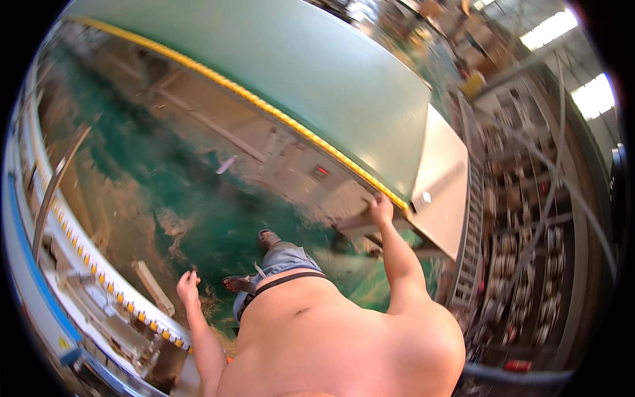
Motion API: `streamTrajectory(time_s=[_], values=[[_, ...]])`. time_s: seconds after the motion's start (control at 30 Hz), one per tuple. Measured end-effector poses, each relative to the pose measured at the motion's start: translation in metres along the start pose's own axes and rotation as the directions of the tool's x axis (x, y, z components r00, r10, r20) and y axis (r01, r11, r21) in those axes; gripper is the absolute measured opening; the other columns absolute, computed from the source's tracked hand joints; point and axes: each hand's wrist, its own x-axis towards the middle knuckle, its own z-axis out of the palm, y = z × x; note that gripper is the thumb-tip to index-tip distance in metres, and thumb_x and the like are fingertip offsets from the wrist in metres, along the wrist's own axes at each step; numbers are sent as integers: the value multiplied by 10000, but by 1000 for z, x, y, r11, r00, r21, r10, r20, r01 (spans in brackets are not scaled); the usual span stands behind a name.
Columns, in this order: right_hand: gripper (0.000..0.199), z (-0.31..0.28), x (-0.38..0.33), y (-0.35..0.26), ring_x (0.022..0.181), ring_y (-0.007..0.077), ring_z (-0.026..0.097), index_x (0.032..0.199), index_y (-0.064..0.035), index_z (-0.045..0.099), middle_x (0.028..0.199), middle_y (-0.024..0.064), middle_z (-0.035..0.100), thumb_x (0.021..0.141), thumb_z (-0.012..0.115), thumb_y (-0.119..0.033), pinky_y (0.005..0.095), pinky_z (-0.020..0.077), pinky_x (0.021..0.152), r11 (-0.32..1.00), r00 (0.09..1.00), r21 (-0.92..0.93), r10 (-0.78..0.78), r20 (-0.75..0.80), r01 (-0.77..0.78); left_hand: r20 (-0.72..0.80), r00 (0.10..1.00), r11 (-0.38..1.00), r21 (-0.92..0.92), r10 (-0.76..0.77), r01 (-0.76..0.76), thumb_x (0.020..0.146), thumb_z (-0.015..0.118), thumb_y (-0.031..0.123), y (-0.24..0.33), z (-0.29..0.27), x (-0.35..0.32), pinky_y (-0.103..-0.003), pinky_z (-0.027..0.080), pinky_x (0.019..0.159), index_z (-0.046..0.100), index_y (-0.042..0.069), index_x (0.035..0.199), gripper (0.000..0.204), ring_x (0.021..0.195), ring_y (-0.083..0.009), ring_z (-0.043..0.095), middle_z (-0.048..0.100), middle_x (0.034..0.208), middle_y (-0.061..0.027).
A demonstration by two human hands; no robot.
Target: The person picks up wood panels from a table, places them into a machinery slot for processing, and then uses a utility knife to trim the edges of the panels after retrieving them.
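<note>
A long green-topped conveyor table (317, 79) runs from the upper left to the right, with a yellow segmented strip (264, 110) along its near edge. My right hand (381, 209) is at the strip's right end, its fingers closed against the table's edge. Whether it grips the edge or something small there, I cannot tell. My left hand (188, 286) hangs low over the floor with curled fingers. A tiny dark spot shows at its fingertips, too small to name.
On the left curves a white and blue machine rail (86, 261) with yellow rollers. A pale bar (153, 288) stands beside it. A beige end panel (440, 178) adjoins the green top. Racks of stacked parts (522, 271) fill the right. The green floor (218, 205) is dusty.
</note>
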Motion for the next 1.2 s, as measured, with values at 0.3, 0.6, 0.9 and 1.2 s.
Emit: streamTrajectory(time_s=[0.3, 0.6, 0.9, 1.2], values=[[400, -41, 119, 169, 1065, 341, 542, 1111, -87, 559, 1109, 184, 593, 788, 586, -321, 444, 441, 888, 850, 828, 9, 515, -220, -526, -117, 837, 797, 260, -534, 545, 874, 590, 250, -78, 1, -61, -266, 340, 447, 600, 117, 827, 140, 547, -113, 524, 600, 702, -2], [886, -24, 116, 231, 1200, 387, 403, 1384, -111, 290, 1278, 237, 439, 669, 699, -437, 491, 330, 996, 671, 652, 8, 724, -228, -742, 344, 861, 806, 580, -376, 120, 884, 590, 225, 41, 182, -64, -200, 376, 486, 622, 55, 1009, 214, 597, -66, 517, 604, 776, 18], [861, -58, -110, 253, 1113, 309, 498, 1377, -22, 292, 1208, 205, 505, 725, 724, -380, 394, 387, 957, 681, 700, 335, 709, -84, -651, 484, 860, 808, 564, -161, -167, 905, 560, 251, 128, 323, -88, -250, 462, 753, 556, 19, 1178, 359, 855, -118, 595, 643, 1037, -63], [774, -44, -66, 271, 882, 278, 598, 1039, 101, 606, 959, 211, 647, 878, 395, -626, 386, 449, 807, 353, 485, 469, 853, 194, -810, 482, 803, 712, 694, -351, -106, 872, 583, 220, 65, 313, -100, -261, 450, 688, 616, 29, 1073, 280, 806, -125, 589, 646, 961, -37]])
